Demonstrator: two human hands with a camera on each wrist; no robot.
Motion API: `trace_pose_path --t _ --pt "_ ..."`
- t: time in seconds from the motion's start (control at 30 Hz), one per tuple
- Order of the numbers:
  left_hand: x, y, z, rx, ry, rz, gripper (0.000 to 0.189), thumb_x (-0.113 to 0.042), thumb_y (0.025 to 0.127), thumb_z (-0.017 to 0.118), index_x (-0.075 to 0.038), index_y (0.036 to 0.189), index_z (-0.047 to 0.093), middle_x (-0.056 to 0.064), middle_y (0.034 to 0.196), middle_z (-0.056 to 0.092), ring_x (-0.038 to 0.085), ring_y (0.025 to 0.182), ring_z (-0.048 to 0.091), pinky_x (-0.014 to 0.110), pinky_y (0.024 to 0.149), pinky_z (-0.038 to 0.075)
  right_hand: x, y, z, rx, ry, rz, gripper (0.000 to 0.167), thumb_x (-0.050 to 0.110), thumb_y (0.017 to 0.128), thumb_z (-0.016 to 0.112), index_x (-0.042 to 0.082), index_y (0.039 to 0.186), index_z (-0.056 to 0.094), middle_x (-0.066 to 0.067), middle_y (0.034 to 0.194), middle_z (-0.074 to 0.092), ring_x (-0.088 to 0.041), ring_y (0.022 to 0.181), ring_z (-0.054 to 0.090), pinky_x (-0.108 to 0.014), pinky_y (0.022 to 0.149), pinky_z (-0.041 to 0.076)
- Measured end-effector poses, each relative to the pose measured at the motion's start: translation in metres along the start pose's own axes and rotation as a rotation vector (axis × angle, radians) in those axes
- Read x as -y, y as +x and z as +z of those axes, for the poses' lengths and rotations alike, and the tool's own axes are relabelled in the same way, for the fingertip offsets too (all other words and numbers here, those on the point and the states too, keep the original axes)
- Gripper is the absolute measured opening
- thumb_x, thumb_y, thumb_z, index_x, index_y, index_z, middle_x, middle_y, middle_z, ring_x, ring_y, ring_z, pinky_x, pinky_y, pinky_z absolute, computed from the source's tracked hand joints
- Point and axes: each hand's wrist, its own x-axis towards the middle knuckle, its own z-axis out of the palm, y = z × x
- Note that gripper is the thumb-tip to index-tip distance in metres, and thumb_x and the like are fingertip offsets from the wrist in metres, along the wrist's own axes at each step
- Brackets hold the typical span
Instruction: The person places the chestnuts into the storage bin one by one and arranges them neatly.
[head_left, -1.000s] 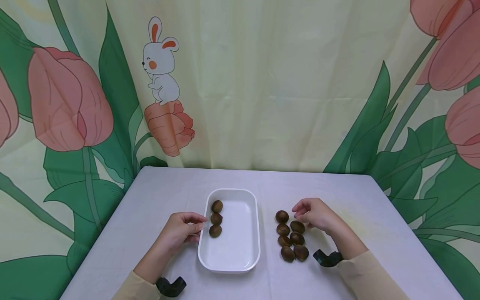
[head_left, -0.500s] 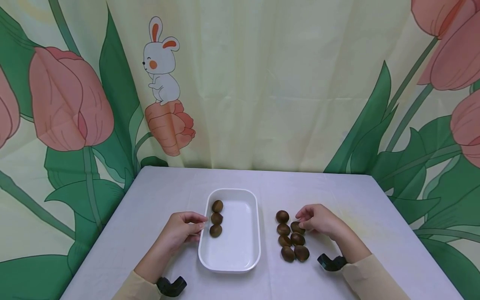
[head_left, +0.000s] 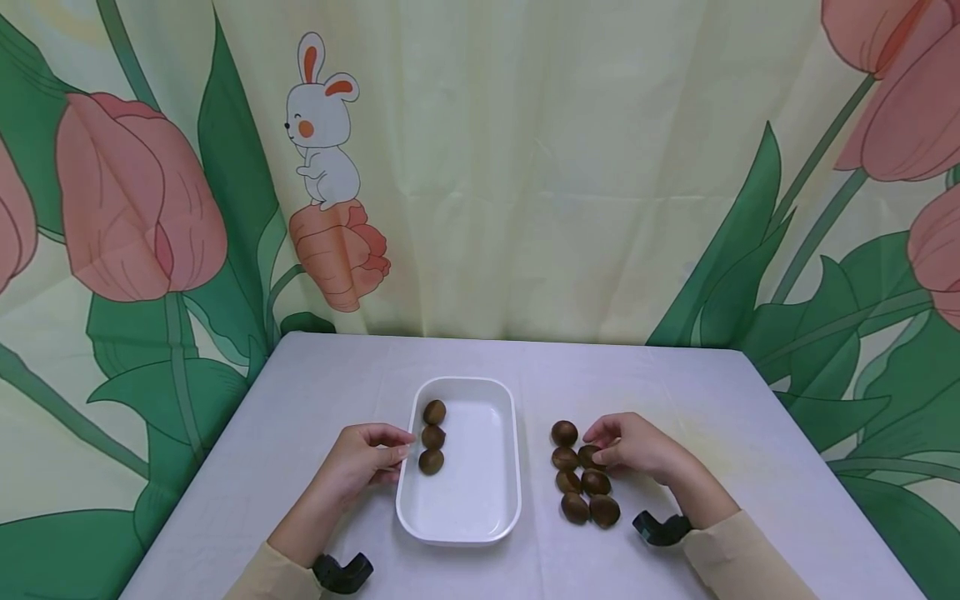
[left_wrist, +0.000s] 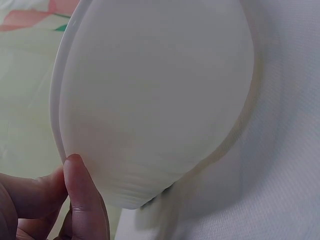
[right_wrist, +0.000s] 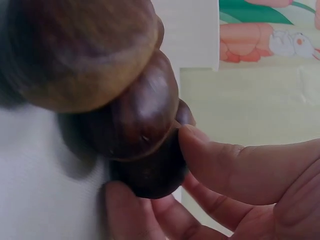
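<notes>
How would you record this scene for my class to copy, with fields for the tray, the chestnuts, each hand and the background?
Container: white tray on a white-covered table
In the tray: three brown chestnuts, lined up along its left side
Right of the tray: seven chestnuts, in a column of four and a column of three
Left hand: holds the tray's left rim
Right hand: pinches the far-end chestnut of the three-column; whether lifted, cannot tell
Background: curtain printed with tulips and a rabbit on a carrot

Ten chestnuts (head_left: 432,437), one tray (head_left: 480,467), two hands (head_left: 367,455) (head_left: 636,445), two black wrist devices (head_left: 343,575)
Three chestnuts inside the tray, seven outside it
</notes>
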Motion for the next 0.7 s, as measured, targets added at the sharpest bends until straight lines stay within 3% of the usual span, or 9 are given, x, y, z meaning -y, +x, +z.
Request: trace_pose_path --t 0.47,0.7 --pt "0.0009 0.0005 -0.0007 0.015 -0.012 0.012 0.021 0.001 0.094 0.079 0.005 0.114 0.079 0.014 0.097 0.077 0.013 0.062 0.069 0.024 0.057 0.06 -0.0003 0.0026 0.0009 -0.067 -0.059 -0.029 0.022 -0.004 0.089 0.078 0.001 0.11 0.074 -0.009 0.099 0.073 -0.021 0.088 0.063 -0.031 0.073 0.057" --pt "0.0015 0.0004 -0.0011 0.021 -0.019 0.016 0.022 0.0 0.093 0.08 0.005 0.115 0.079 0.012 0.094 0.077 0.012 0.06 0.067 0.024 0.057 0.06 0.0084 0.0002 -0.0019 -0.045 -0.026 -0.053 0.022 -0.001 0.092 0.078 0.0 0.113 0.073 -0.011 0.104 0.074 -0.02 0.091 0.067 -0.034 0.078 0.062"
